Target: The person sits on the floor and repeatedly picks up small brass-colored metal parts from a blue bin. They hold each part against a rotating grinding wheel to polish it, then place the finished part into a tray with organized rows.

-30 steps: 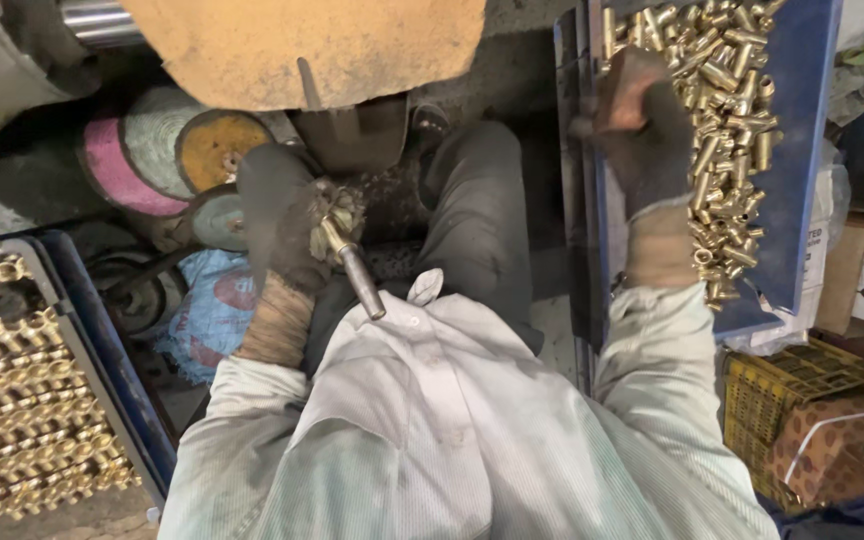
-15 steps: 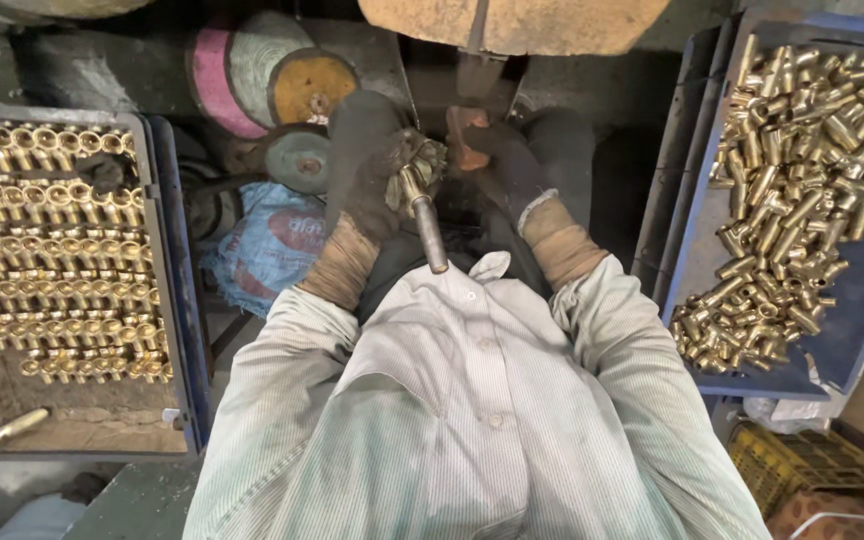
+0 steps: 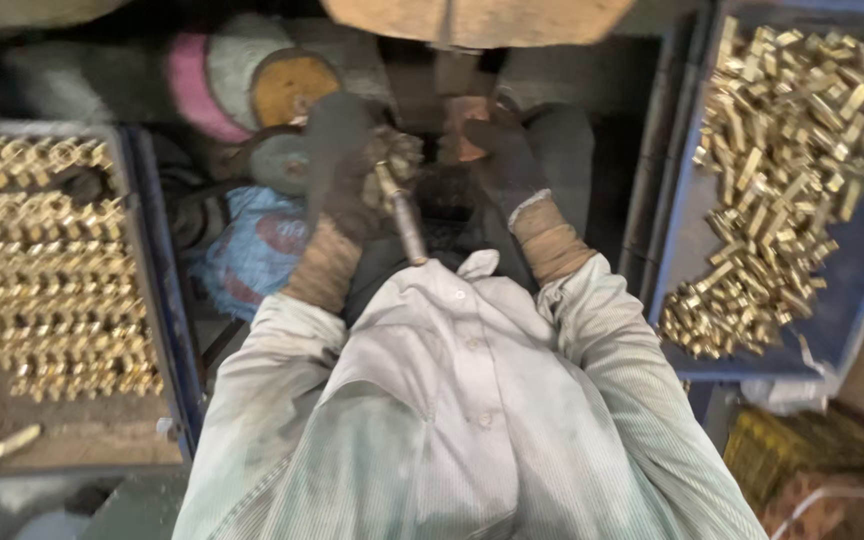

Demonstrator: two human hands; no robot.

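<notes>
My left hand (image 3: pixel 337 165), in a dark glove, grips a metal rod tool (image 3: pixel 404 215) whose top end carries a brass part (image 3: pixel 397 152). My right hand (image 3: pixel 497 150), also gloved, is closed beside it near the part; what it holds is blurred. Both hands sit just below a large tan buffing wheel (image 3: pixel 482 18) at the top of the view. My pale striped shirt fills the lower middle.
A blue tray (image 3: pixel 157 300) on the left holds several brass fittings in rows. A blue bin (image 3: pixel 697 170) on the right holds a loose heap of brass pieces. Spare pink and orange polishing wheels (image 3: pixel 242 85) and a blue cloth bag (image 3: pixel 252 250) lie behind my left arm.
My right hand left the right-hand bin of brass pieces and came in to the rod tool at the centre. The view swung left, showing the left tray.
</notes>
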